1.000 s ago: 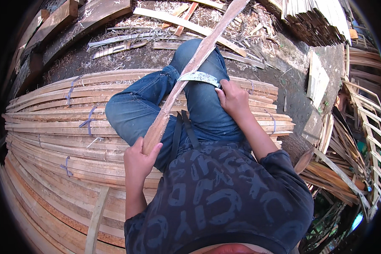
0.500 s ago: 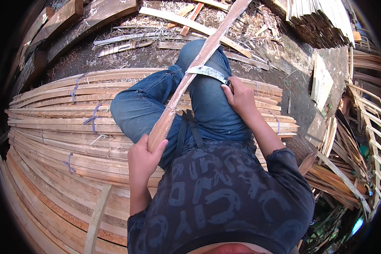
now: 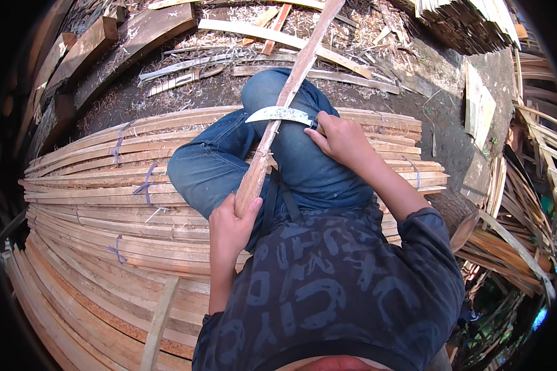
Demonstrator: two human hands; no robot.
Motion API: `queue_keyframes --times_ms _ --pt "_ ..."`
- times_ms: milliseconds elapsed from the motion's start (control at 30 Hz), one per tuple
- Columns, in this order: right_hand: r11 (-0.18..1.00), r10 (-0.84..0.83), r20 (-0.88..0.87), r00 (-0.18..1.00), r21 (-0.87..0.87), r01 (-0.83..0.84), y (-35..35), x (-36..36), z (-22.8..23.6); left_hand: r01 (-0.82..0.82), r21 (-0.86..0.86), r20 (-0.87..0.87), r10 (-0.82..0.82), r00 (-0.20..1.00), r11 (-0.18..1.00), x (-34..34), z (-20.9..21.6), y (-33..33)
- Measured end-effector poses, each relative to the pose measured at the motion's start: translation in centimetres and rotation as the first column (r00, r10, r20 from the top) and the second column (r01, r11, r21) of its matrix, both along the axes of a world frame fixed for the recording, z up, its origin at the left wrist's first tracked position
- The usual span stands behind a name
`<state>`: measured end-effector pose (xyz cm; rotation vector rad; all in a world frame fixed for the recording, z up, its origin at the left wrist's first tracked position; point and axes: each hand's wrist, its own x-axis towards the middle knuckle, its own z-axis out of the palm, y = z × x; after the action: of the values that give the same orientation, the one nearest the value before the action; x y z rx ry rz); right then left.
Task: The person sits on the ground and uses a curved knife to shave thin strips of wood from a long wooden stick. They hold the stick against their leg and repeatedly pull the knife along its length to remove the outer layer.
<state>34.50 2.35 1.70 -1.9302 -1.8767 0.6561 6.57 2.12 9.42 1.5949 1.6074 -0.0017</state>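
My left hand [image 3: 234,224] is closed round the near end of a long, rough wooden strip [image 3: 258,164]. The strip slants up and away over my bent legs in blue jeans and runs out past the top edge of the view. In my right hand [image 3: 342,141] is the dark handle of a curved knife [image 3: 281,114]. Its pale, speckled blade lies across the strip above my knee, with the tip sticking out on the left side. Small splinters stand on the strip just below the blade.
Beneath and left of me lie bundles of sawn wooden strips [image 3: 105,185], bound with purple ties. Heavy timbers [image 3: 130,46] lie at the far left. Offcuts [image 3: 278,38] and shavings litter the ground ahead. A stack of thin slats [image 3: 470,25] stands far right, with loose strips [image 3: 507,260] below.
The knife blade has moved a little nearer along the strip and now reaches further past its left side. My left hand keeps its grip. The whole view has shifted slightly.
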Motion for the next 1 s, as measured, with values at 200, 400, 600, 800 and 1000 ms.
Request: queue_keyframes --times_ms 200,400,600,800,1000 --pt "0.980 -0.095 -0.041 0.995 -0.182 0.086 0.9 0.3 1.3 -0.036 0.002 0.036 0.035 0.999 0.999 0.7 -1.1 -0.7" --pt "0.951 -0.184 0.127 0.975 -0.227 0.209 0.9 0.4 0.8 -0.004 0.009 0.021 0.004 1.000 1.000 1.8 -1.4 -0.8" --pt "0.933 -0.261 0.410 0.874 -0.126 0.337 3.7 4.0 -1.9 0.033 0.038 -0.002 -0.033 0.999 0.999 2.0 -1.3 -0.9" --pt "0.586 -0.660 0.457 0.596 -0.182 0.789 5.4 19.9 -6.7 0.077 0.005 -0.022 -0.077 0.997 0.997 1.1 -0.8 -0.6" --pt "0.736 -0.608 0.233 0.759 -0.194 0.649 2.3 10.9 -3.6 -0.014 -0.057 0.042 0.016 0.999 0.998 1.5 -2.4 -1.4"
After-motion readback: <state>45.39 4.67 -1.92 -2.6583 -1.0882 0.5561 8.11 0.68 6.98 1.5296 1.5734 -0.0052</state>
